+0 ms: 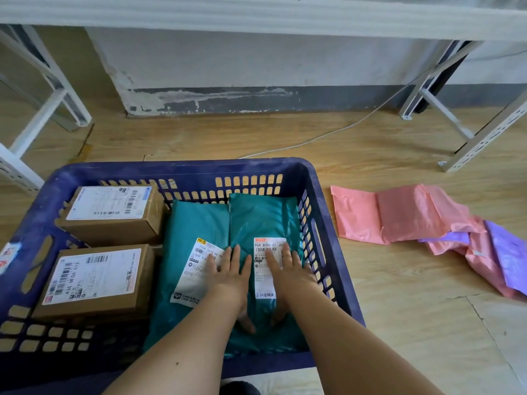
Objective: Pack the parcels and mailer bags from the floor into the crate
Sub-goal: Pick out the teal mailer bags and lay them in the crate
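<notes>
Neither grip is clenched: the left hand [228, 276] and right hand [289, 276] lie flat, fingers straight, side by side, pressing on two teal bags [256, 215] with white labels in the right half of the crate [176, 166]. Two boxes [114, 220] sit in its left half. Pink bags [399, 215] and purple bags [507, 252] lie on the floor [370, 280] to its right.
</notes>
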{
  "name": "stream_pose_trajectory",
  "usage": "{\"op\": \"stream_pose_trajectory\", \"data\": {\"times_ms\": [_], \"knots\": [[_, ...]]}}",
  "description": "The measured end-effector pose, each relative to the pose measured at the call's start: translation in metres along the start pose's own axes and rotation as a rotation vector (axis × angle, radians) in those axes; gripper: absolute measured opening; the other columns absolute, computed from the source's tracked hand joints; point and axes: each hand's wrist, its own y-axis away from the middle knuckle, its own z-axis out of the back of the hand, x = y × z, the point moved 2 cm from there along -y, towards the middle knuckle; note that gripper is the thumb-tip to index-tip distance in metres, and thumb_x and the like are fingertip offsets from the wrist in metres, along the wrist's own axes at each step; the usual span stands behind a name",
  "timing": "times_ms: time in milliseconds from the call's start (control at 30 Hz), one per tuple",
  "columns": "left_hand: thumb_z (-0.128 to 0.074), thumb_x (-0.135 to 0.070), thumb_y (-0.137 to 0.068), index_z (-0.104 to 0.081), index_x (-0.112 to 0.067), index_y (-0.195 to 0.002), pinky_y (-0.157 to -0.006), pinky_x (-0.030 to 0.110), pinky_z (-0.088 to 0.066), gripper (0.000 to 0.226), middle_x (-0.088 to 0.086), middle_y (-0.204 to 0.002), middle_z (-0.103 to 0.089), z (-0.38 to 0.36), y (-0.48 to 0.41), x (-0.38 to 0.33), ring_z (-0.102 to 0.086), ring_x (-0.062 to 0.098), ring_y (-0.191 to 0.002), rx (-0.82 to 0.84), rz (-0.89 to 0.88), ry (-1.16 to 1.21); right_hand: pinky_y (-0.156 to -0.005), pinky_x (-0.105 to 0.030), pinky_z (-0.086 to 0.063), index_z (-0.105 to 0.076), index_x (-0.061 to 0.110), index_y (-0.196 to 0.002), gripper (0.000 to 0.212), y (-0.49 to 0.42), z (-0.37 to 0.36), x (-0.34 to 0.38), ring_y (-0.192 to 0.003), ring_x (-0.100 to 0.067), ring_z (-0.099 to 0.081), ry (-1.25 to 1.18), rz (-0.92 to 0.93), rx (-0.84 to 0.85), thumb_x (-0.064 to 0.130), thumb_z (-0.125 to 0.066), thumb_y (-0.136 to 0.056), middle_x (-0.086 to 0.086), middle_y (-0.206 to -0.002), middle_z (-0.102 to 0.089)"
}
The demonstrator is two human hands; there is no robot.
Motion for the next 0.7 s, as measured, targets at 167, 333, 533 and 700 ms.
{"op": "stream_pose_trajectory", "data": {"times_ms": [167, 333, 533, 700], "knots": [[-0.075, -0.067, -0.057, 0.033, -0.013, -0.141, -0.111, 0.06, 0.009, 0.148, 0.014, -0.147, 0.04, -0.006, -0.011, -0.003, 0.032, 0.032, -0.139, 0.019, 0.01, 0.0, -0.113, -0.047, -0.023, 0.03, 0.028, -0.143, 0.118, -0.01, -0.003, 0.002, -0.145, -0.035, 0.012, 0.054, -0.005, 0.045, 0.019, -0.071, -0.082, -0.014, -0.15, 0.034], [-0.08, -0.055, -0.062, 0.034, -0.013, -0.141, -0.111, 0.062, 0.008, 0.145, 0.016, -0.147, 0.04, -0.011, -0.021, -0.004, 0.031, 0.034, -0.139, 0.047, 0.036, -0.006, -0.116, -0.051, -0.013, 0.035, 0.025, -0.14, 0.12, -0.019, -0.009, 0.006, -0.143, -0.04, 0.015, 0.064, -0.009, 0.078, 0.018, -0.07, -0.083, -0.021, -0.146, 0.037], [-0.077, -0.044, -0.072, 0.034, -0.009, -0.14, -0.109, 0.064, 0.006, 0.134, 0.021, -0.146, 0.039, -0.018, -0.027, -0.01, 0.03, 0.039, -0.138, -0.007, 0.063, -0.041, -0.117, -0.052, -0.013, 0.036, 0.024, -0.139, 0.107, -0.029, -0.02, 0.01, -0.141, -0.043, 0.015, 0.069, -0.032, -0.005, 0.011, -0.059, -0.09, -0.026, -0.145, 0.036], [-0.079, -0.046, -0.068, 0.033, -0.009, -0.141, -0.109, 0.065, 0.005, 0.139, 0.021, -0.146, 0.039, -0.015, -0.028, -0.011, 0.029, 0.039, -0.138, 0.015, 0.051, -0.034, -0.117, -0.052, -0.013, 0.035, 0.025, -0.139, 0.112, -0.031, -0.016, 0.01, -0.142, -0.043, 0.014, 0.058, -0.032, 0.02, 0.014, -0.064, -0.087, -0.026, -0.145, 0.035]]}}
